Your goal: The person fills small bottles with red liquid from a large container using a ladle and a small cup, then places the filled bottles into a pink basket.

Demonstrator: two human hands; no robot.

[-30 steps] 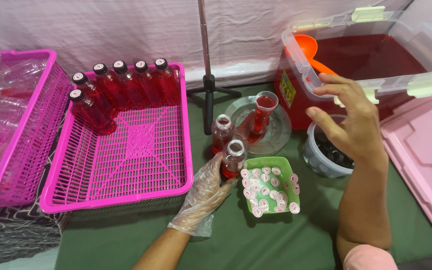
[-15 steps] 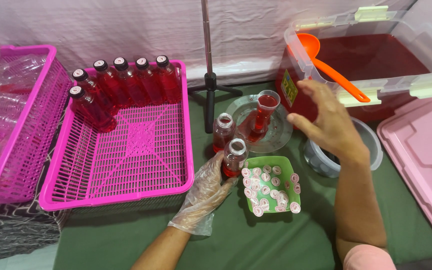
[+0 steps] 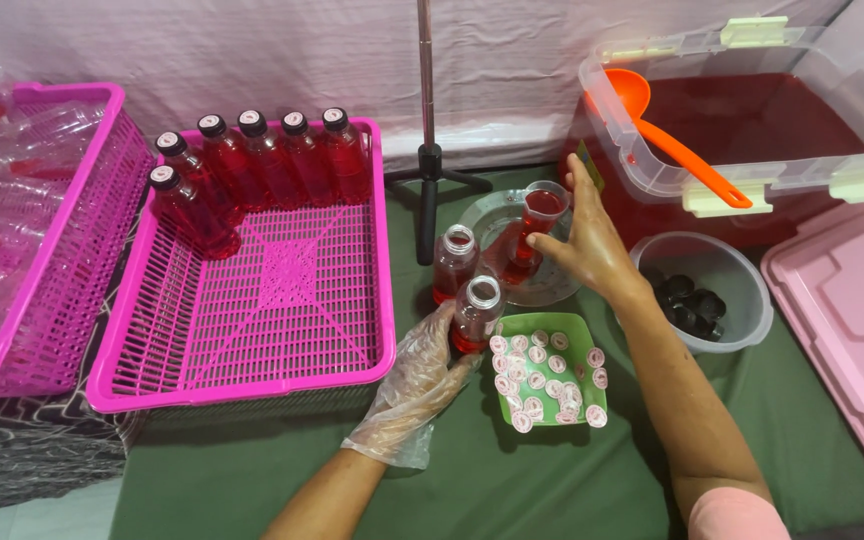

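Observation:
My left hand [image 3: 417, 375], in a clear plastic glove, grips an open bottle of red liquid [image 3: 474, 313] standing on the green cloth. A second open bottle of red liquid [image 3: 454, 262] stands just behind it. My right hand [image 3: 587, 245] reaches over a round metal tray [image 3: 497, 215] and closes its fingers around a small cup of red liquid [image 3: 529, 232] standing on it. A green tray of round seal stickers [image 3: 549, 370] lies right of the held bottle.
A pink basket [image 3: 272, 290] holds several capped red bottles [image 3: 252, 160] at its back. Another pink basket [image 3: 42, 230] with empty bottles sits left. A clear tub of red liquid [image 3: 752, 120] with an orange ladle [image 3: 672, 140], a grey bowl of black caps [image 3: 702, 290], a pink lid [image 3: 852, 330] and a stand pole [image 3: 427, 130] surround the area.
My right hand has moved left from over the grey bowl to the cup on the metal tray. My left hand has kept hold of the bottle.

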